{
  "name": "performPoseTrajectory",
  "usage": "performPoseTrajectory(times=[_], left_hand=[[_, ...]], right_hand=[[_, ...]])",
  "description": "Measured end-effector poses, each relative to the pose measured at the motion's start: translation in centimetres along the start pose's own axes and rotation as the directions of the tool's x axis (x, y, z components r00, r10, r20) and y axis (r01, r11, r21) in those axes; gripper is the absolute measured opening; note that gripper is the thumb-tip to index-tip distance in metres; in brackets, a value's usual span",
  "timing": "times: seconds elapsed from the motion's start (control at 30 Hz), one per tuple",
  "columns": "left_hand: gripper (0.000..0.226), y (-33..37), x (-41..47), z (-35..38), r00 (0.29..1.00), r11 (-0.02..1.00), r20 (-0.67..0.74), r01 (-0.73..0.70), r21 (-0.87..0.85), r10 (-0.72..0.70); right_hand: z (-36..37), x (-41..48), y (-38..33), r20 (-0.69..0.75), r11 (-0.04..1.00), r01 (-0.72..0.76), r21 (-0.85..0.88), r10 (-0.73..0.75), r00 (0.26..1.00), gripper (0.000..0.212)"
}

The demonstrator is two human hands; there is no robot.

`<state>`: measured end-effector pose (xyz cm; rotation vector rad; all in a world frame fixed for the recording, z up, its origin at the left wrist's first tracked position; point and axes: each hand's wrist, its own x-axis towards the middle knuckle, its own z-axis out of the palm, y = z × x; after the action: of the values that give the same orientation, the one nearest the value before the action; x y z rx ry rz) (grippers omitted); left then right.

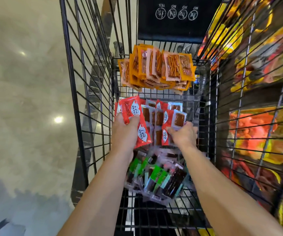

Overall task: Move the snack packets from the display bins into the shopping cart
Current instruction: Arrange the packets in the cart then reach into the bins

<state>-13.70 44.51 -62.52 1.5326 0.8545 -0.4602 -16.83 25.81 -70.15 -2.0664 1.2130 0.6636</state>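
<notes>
Scene: A person reaches both bare arms down into a black wire shopping cart (pixel 72 99). The display bins (pixel 256 133) show through the cart's right wall.
Red packets: A loose fan of red snack packets (pixel 156 116) sits mid-cart between the two hands, its left side close to the cart's left wall.
Left hand: The left hand (pixel 125 132) grips the fan's left edge, with the thumb pressed on a printed face and the fingers curled behind.
Right hand: The right hand (pixel 184 135) pinches the fan's lower right edge, its fingers curled round clear-windowed packets.
Already aboard: Orange packets (pixel 157 68) are heaped at the cart's far end. Green packets (pixel 156 176) lie at the near end, between the forearms.
Handling: The packets look light, thin and floppy, and their glossy film is likely to let single ones slip out. Squeezing the stack at its two outer edges seems the surest hold.
Unclear: It cannot be told whether the fan rests on the cart's floor or hangs above it.
</notes>
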Motion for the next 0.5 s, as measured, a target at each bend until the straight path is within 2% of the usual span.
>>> performPoseTrajectory(times=[0.07, 0.2, 0.4, 0.5], left_hand=[[0.008, -0.2, 0.1, 0.0, 1.0, 1.0, 0.02, -0.001, 0.007, 0.001], [0.012, -0.5, 0.1, 0.0, 0.999, 1.0, 0.055, 0.0, -0.003, 0.0], [0.008, -1.0, 0.2, 0.2, 0.994, 0.998, 0.095, 0.049, -0.03, -0.046], [0.01, -1.0, 0.3, 0.2, 0.993, 0.998, 0.101, 0.066, -0.024, -0.063]], right_hand=[[-0.1, 0.9, 0.5, 0.022, 0.997, -0.014, 0.07, 0.012, 1.0, 0.077], [-0.5, 2.0, 1.1, 0.095, 0.984, -0.021, 0.178, 0.004, 0.995, 0.058], [-0.7, 2.0, 1.7, 0.048, 0.955, 0.021, 0.297, -0.037, 0.998, 0.033], [-1.1, 1.7, 1.8, 0.045, 0.929, 0.052, 0.366, -0.074, 0.996, 0.027]])
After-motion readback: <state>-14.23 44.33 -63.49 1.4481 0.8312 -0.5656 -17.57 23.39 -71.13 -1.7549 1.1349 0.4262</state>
